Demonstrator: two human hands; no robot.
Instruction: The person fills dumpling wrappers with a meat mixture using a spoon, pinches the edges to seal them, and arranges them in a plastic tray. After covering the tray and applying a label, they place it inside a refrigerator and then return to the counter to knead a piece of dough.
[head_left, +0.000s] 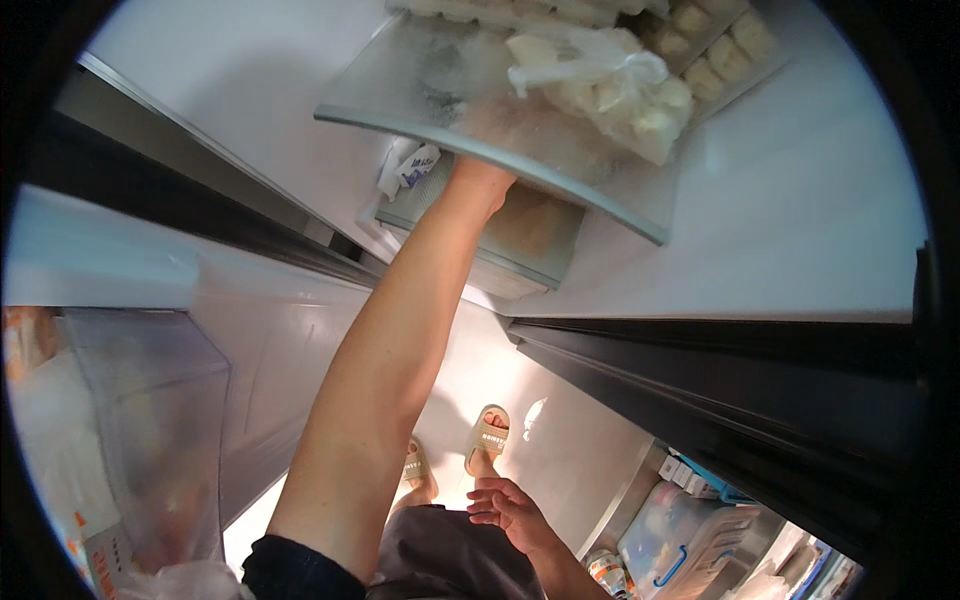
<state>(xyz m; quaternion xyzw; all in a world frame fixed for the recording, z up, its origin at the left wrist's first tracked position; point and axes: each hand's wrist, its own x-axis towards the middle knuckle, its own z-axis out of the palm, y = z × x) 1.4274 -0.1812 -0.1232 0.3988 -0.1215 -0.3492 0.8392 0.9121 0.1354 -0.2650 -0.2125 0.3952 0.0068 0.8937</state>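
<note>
My left arm reaches up into an open freezer compartment. My left hand (495, 127) is under a frosted glass shelf (390, 67), which blurs it; whether it holds anything cannot be told. On that shelf lies a knotted clear plastic bag (622, 90) of pale pieces, beside trays of pale blocks (724, 60). Below the shelf, left of my wrist, sits a white package with blue print (409, 165). A lower shelf (532, 225) lies beneath my wrist. My right hand (510, 514) hangs near my dark clothing, fingers apart, holding nothing.
An open door with a translucent bin (161, 420) full of packages stands at left. A dark door edge (675, 390) runs along the right. Beyond it are a clear storage box with a blue handle (667, 540) and small white boxes (679, 472). My slippers (487, 439) are on the floor.
</note>
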